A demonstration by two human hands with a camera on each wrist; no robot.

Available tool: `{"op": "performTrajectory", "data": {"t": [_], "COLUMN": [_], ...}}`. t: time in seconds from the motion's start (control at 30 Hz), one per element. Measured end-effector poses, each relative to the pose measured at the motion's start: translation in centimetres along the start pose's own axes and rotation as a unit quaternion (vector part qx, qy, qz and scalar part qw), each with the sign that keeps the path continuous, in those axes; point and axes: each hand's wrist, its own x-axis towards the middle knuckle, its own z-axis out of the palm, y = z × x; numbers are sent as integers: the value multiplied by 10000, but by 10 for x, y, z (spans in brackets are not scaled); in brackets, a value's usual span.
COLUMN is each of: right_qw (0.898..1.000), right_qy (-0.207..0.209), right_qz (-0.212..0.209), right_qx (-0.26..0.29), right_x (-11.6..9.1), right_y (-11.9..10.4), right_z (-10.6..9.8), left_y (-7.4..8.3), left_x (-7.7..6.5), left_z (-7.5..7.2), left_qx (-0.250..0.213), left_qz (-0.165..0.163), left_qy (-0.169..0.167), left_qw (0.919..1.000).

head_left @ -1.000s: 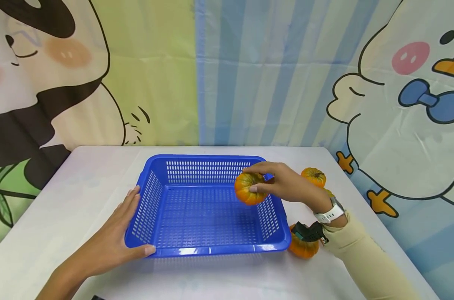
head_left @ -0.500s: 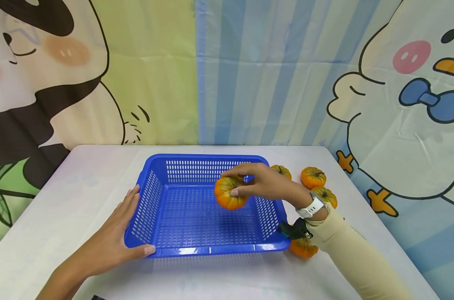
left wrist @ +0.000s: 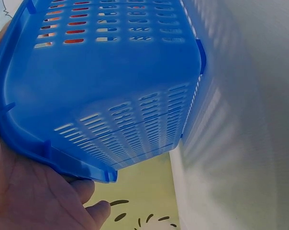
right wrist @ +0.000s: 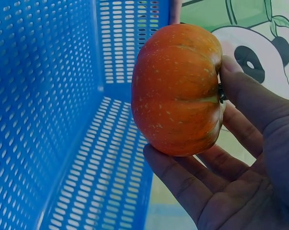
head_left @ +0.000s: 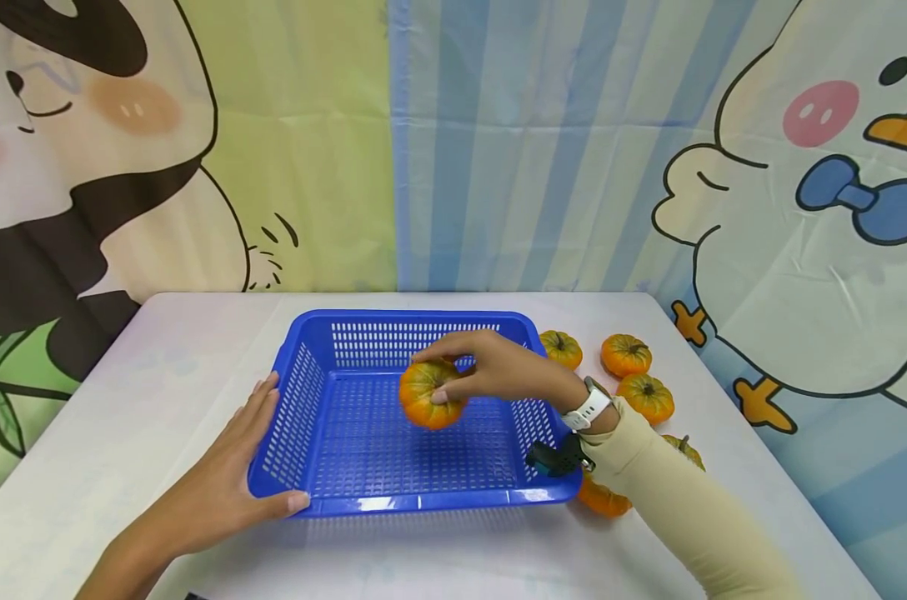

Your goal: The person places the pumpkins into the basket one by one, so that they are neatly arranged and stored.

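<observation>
My right hand (head_left: 483,367) holds a small orange pumpkin (head_left: 426,400) above the floor of the blue plastic basket (head_left: 423,502). In the right wrist view, the thumb presses near the stem of the pumpkin (right wrist: 178,93) and the other fingers lie along its lower side. My left hand (head_left: 224,475) rests against the basket's near left corner, its fingers straight along the left side and its thumb on the front rim. The left wrist view shows the palm (left wrist: 37,191) against the outside of the basket's rim (left wrist: 20,139).
Several small pumpkins lie on the white table (head_left: 393,558) right of the basket: one pumpkin (head_left: 562,348) behind its right edge, one (head_left: 626,355) farther right, one (head_left: 646,398) nearer. Another (head_left: 603,497) sits at the near right corner, partly behind the right forearm. A cartoon curtain (head_left: 513,167) hangs behind.
The right hand has carried the pumpkin leftward from the basket's right side to near its middle, slightly lower. More pumpkins show behind the right arm. The left hand and the basket stay put.
</observation>
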Motion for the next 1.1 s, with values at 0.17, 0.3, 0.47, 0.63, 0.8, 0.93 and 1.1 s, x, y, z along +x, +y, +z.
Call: {"op": "performTrajectory", "data": {"t": [0.17, 0.3, 0.47, 0.63, 0.8, 0.93, 1.1], "right_qw": [9998, 9989, 9977, 9963, 9948, 9924, 9892], "right_qy": [-169, -383, -583, -774, -959, -1164, -1354], "right_qz": [-44, -134, -186, -144, -265, -282, -253], "right_qx": [-125, -219, -307, -354, -215, -290, -498], "right_x": [14, 25, 38, 49, 60, 67, 72], "right_y": [0, -1, -4, -10, -12, -11, -13], "right_z": [13, 24, 34, 41, 50, 58, 63], "left_y": [1, 2, 2, 1, 2, 2, 1], "left_x": [0, -1, 0, 2, 3, 4, 3], "left_z": [-1, -2, -2, -2, -3, -3, -4], "left_qx": [9, 117, 145, 113, 119, 90, 116], "left_qz": [-116, -225, -226, -184, -219, -266, -301], "left_qy": [-45, -104, -115, -111, -151, -179, -181], "left_qw": [9999, 9996, 9996, 9997, 9996, 9994, 9993]}}
